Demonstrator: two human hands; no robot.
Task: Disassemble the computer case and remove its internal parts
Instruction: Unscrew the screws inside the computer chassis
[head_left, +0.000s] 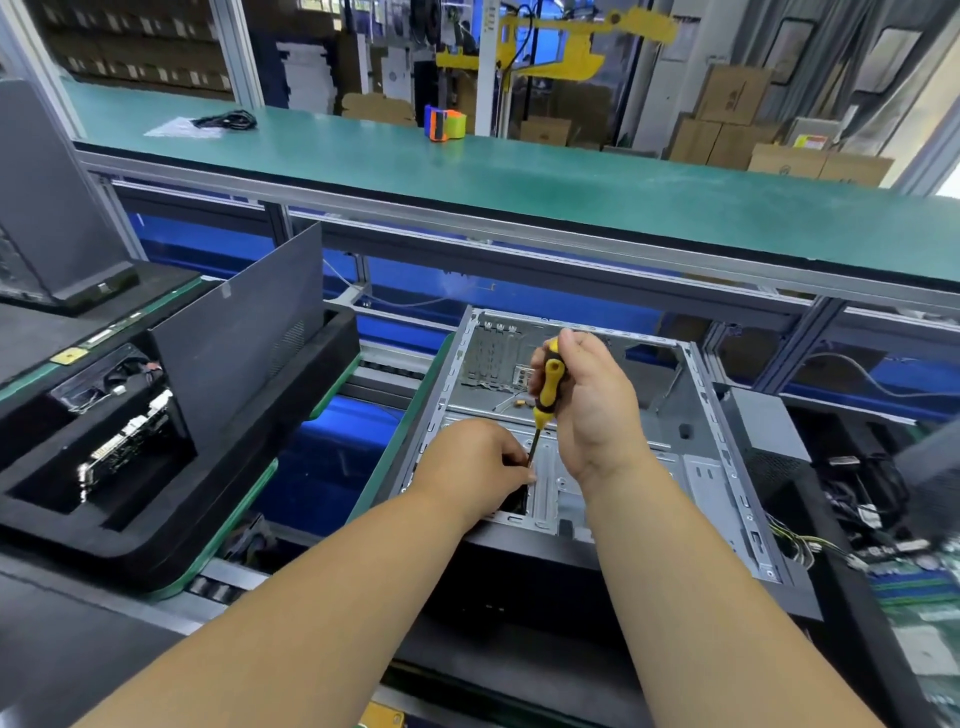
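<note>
- Head view: at far left a black foam tray (130, 525) is seen, with a circuit board (124, 441) lying in its recess and a dark panel (244, 332) stood upright beside it.
- Left hand (475, 462) is lowered into the case (727, 467), its fingers curled and pinched at the screwdriver shaft near the tip.
- Screwdriver (548, 389), yellow and black, is held nearly upright over the case floor.
- Right hand (587, 400) is wrapped round the handle.
- Case is laid open at centre on the conveyor, stripped to bare metal.
- Cables (857, 499) are heaped at right.
</note>
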